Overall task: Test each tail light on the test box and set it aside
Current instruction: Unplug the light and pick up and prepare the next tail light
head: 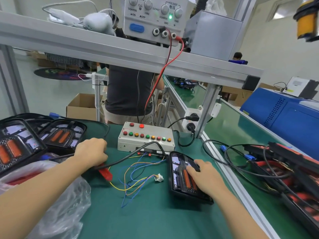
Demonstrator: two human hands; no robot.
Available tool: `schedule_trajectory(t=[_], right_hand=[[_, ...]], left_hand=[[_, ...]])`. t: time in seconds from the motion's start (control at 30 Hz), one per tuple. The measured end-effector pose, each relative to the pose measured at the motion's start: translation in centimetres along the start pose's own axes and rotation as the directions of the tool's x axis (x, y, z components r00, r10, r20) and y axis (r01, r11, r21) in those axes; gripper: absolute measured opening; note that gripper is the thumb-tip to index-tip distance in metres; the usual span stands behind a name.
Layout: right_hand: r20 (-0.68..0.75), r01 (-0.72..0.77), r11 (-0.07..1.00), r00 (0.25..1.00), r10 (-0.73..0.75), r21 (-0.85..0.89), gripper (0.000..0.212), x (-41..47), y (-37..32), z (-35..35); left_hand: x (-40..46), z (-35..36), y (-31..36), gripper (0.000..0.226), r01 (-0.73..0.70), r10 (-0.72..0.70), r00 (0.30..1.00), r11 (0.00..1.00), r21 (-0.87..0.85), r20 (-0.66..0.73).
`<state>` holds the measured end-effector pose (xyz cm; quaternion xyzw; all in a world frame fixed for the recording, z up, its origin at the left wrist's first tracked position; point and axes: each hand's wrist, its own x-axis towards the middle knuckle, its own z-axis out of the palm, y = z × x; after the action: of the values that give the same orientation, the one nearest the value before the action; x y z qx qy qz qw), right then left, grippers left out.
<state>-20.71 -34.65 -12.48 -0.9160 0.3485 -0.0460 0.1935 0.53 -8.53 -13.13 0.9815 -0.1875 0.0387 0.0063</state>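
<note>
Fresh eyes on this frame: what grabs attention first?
Probably the test box at centre bench, with its rows of red, green and amber buttons and loose coloured wires spilling out in front. Next, the right hand resting on the tail light just right of the box, while the left hand grips a black cable. Above, a power supply on the shelf shows a green lamp.

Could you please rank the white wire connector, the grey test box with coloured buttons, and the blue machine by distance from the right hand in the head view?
From the right hand, which rests on a black tail light:
1. White wire connector, just to its left on the green mat.
2. Grey test box with coloured buttons, behind and left.
3. Blue machine, far right across the conveyor.
</note>
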Motion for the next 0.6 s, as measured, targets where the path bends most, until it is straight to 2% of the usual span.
schedule_trajectory(t=[0.1, 0.2, 0.27, 0.33, 0.4, 0.47, 0.5, 0.53, 0.6], right_hand=[[-0.078, 0.028, 0.998, 0.996, -0.032, -0.050, 0.051, -0.6, -0.5, -0.5], [-0.229, 0.127, 0.992, 0.966, -0.118, 0.025, 0.051, -1.3, -1.5, -1.3], [-0.330, 0.236, 0.969, 0.923, -0.200, 0.072, 0.047, -1.9, -2.6, -1.7], [-0.408, 0.361, 0.924, 0.868, -0.284, 0.124, 0.043, -2.6, -3.9, -2.1], [-0.428, 0.464, 0.862, 0.834, -0.348, 0.203, 0.038, -3.6, -5.4, -2.3], [-0.397, 0.536, 0.792, 0.822, -0.409, 0.292, 0.034, -4.4, -7.0, -2.0], [-0.376, 0.564, 0.758, 0.814, -0.443, 0.329, 0.032, -4.6, -7.7, -1.8], [-0.352, 0.585, 0.729, 0.807, -0.475, 0.356, 0.032, -4.8, -8.3, -1.5], [-0.292, 0.593, 0.701, 0.805, -0.516, 0.397, 0.032, -5.0, -9.3, -0.7]], left_hand=[[-0.3, -1.2, -0.5, 0.015, 0.034, -0.055, 0.991, 0.985, -0.169, -0.121], [-0.7, -3.5, -0.8, 0.016, -0.030, -0.100, 0.931, 0.938, -0.345, -0.351], [-0.9, -5.5, -0.3, 0.014, -0.111, -0.152, 0.821, 0.902, -0.416, -0.550], [-1.2, -7.4, 0.6, 0.012, -0.226, -0.179, 0.674, 0.874, -0.430, -0.717], [-1.6, -8.9, 2.0, 0.015, -0.372, -0.157, 0.565, 0.828, -0.420, -0.810], [-2.2, -9.7, 3.8, 0.021, -0.497, -0.121, 0.513, 0.766, -0.408, -0.850], [-2.6, -9.8, 4.9, 0.023, -0.555, -0.121, 0.519, 0.705, -0.442, -0.846], [-3.0, -9.8, 6.2, 0.023, -0.605, -0.139, 0.560, 0.605, -0.517, -0.817], [-4.0, -9.5, 8.8, 0.023, -0.607, -0.181, 0.722, 0.297, -0.737, -0.668]])
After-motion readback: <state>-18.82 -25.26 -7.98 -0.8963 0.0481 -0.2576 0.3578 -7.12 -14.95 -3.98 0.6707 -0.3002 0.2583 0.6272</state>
